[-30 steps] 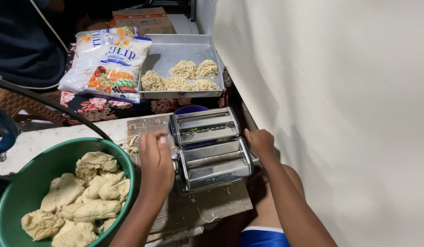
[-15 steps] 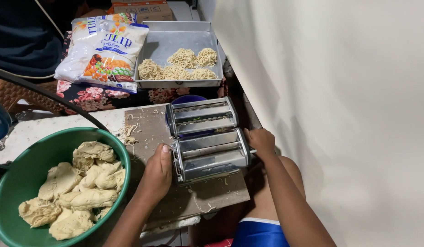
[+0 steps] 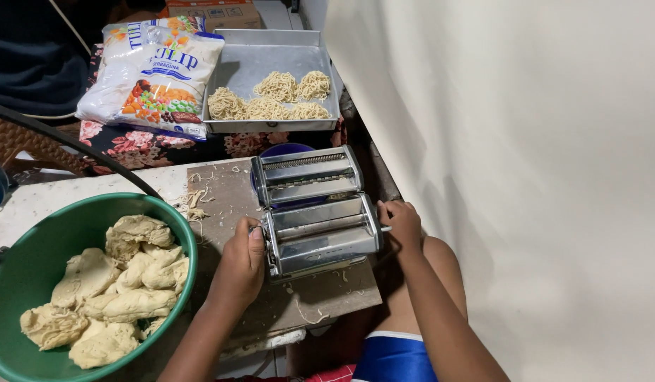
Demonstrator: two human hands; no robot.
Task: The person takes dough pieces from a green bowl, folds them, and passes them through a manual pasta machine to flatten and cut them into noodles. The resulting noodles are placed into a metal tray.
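Hands flank a shiny metal pasta machine that sits near the right edge of a worn brown board, close to that board's near right corner. The left hand comes up from the lower middle of the view on a straight forearm, its back turned upward, fingers curled and pressed against the machine's left end plate; the thumb lies along the plate's edge, so the hand is mostly closed and braced on the machine rather than wrapped around it. The right hand reaches in from the lower right, the forearm slanting up across a bare knee, wrist slightly bent, and its fingers are closed round a short crank stub at the machine's right end.

Scraps of dough lie scattered on the board's far left part, just beside the rim of a big green bowl. That bowl stands at the near left, overlapping the board's left edge, and holds many torn lumps of pale dough. Beyond the board's far edge, a flowered cloth carries a white printed flour bag on the left and a rectangular metal tray on the right; nests of cut noodles are bunched along the tray's near side. A blue round thing peeks out behind the machine. A pale wall fills the right side.
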